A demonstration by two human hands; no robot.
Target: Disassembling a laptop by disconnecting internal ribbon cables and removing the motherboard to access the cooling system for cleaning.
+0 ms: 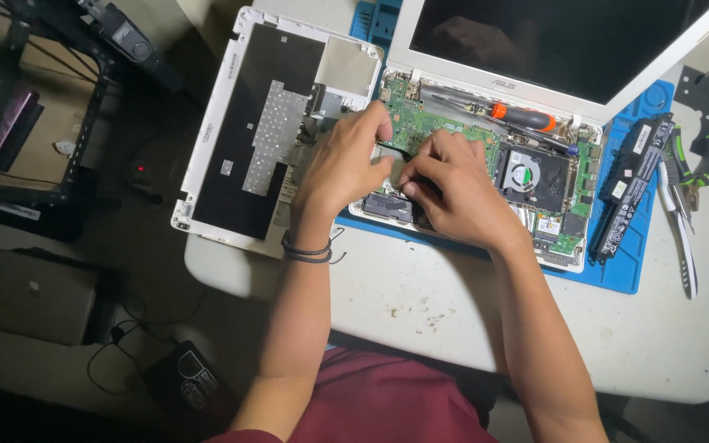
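Working over an opened white laptop [486, 123] on a scuffed white worktop [420, 303], a person presses both hands onto its exposed green motherboard [408, 123]. The left hand [346, 160] curls its fingers down on the board's near edge; the right hand [453, 189], just beside it, pinches something too small to make out. One blue repair mat [617, 271] lies under the laptop. Right of the laptop sit one black battery pack [629, 184] and one pair of pliers [683, 213]. One orange-handled screwdriver [510, 113] rests across the laptop's hinge, and one detached keyboard cover [264, 123] lies left of it. The floor beyond is dim.
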